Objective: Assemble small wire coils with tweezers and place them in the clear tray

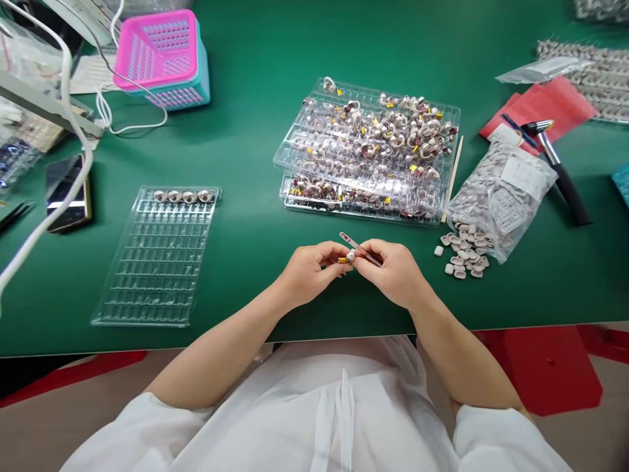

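Note:
Close to the table's front edge, my left hand [314, 272] pinches a small pale, rounded part with a yellow tab [343, 260]. My right hand [390, 269] meets it there, thumb and finger closed at the same part. A slim, flat tool resembling tweezers [354, 244] also sits in the right hand, its one end pointing up and left. Just beyond the hands, stacked clear trays [289, 157] carry many similar pale parts with yellow tabs. To the left lies another clear tray [152, 275] with several pale pieces [183, 196] along its far row.
On the right, loose pale caps [466, 252] spill from a plastic bag [496, 190]. A hammer [560, 174], red sheets [555, 111] and a thin stick [455, 174] lie nearby. A pink basket [191, 49], phone [69, 193] and white cable [66, 65] are on the left.

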A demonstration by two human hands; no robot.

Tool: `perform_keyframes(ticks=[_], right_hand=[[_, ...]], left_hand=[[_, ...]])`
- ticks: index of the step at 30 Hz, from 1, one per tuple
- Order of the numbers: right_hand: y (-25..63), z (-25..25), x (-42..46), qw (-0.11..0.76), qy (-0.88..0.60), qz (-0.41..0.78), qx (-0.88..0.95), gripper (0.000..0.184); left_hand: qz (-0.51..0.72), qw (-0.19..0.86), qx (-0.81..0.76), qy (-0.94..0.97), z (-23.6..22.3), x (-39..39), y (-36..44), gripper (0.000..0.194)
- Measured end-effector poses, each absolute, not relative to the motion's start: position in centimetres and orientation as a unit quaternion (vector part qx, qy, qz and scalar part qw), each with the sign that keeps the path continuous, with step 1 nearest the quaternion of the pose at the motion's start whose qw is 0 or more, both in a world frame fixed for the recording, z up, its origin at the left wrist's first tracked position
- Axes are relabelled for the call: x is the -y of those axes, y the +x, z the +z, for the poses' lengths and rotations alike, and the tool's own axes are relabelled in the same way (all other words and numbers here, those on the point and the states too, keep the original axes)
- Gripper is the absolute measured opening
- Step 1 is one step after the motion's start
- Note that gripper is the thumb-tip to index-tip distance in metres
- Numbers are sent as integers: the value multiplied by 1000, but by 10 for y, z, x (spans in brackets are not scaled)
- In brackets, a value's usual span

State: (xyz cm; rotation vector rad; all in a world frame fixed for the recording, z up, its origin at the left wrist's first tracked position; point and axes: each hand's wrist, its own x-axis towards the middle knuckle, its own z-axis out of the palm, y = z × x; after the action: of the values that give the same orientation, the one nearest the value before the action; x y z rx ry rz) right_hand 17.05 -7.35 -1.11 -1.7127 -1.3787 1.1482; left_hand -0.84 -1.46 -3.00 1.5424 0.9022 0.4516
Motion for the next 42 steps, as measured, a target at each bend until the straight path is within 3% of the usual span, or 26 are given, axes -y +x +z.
perform_keyframes(ticks=[30, 42], right_hand=[[171, -9, 77, 400, -570, 316, 645, 13], [172, -21, 79, 379, -512, 156, 755, 21]], left_hand=[[247, 733, -391, 499, -19, 9, -4, 29], [275, 729, -395, 487, -15, 13, -6, 26]])
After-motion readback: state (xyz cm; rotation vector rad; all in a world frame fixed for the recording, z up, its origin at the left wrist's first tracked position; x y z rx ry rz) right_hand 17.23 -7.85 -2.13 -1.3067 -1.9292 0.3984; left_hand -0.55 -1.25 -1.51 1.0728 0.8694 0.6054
